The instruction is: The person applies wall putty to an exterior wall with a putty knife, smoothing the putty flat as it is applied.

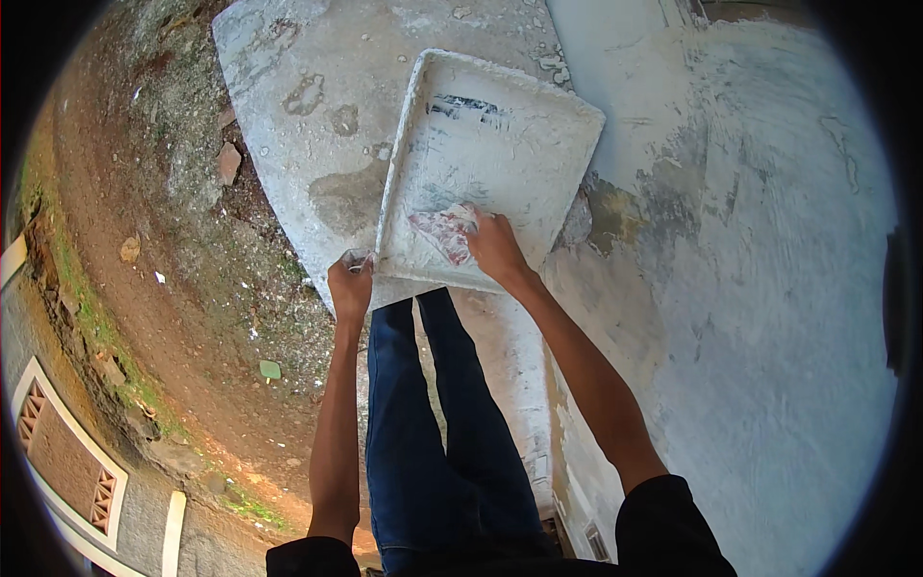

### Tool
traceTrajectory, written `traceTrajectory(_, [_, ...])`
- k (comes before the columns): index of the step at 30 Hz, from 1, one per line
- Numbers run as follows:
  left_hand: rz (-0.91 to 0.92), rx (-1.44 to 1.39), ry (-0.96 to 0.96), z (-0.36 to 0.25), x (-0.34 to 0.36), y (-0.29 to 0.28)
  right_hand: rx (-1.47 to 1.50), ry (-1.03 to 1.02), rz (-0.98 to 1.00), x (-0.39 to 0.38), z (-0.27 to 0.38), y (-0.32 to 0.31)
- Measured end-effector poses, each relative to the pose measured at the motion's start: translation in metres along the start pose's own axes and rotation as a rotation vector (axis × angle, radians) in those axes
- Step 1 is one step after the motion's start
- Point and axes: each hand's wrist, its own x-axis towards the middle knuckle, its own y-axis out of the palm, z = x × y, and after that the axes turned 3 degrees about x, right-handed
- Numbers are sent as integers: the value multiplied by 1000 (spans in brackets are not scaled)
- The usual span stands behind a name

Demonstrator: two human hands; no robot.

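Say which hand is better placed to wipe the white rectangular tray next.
Right, probably: the right hand holds a crumpled, reddish-white rag inside the tray; the left hand is at its near left corner.

I counted two bare hands, one left hand [350, 279] and one right hand [497, 251], to one whitened tray [543, 144] and one red-and-white cloth [440, 233]; nearby were two dark trouser legs [404, 423], two black sleeves [663, 534], one small green object [270, 369] and one framed panel [65, 457] with two lattices [102, 498].

Right fingers [486, 231] gripping reddish-white cloth [440, 231], left fingers [358, 266] beside whitened tray [519, 144]
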Motion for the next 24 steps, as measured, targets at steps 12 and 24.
traceTrajectory(12, [-70, -14, -31, 15, -2, -1, -90, -90, -89, -1, 25, 9])
traceTrajectory(24, [-56, -27, -54, 7, -4, 3, 415, 61, -352, -5, 10, 53])
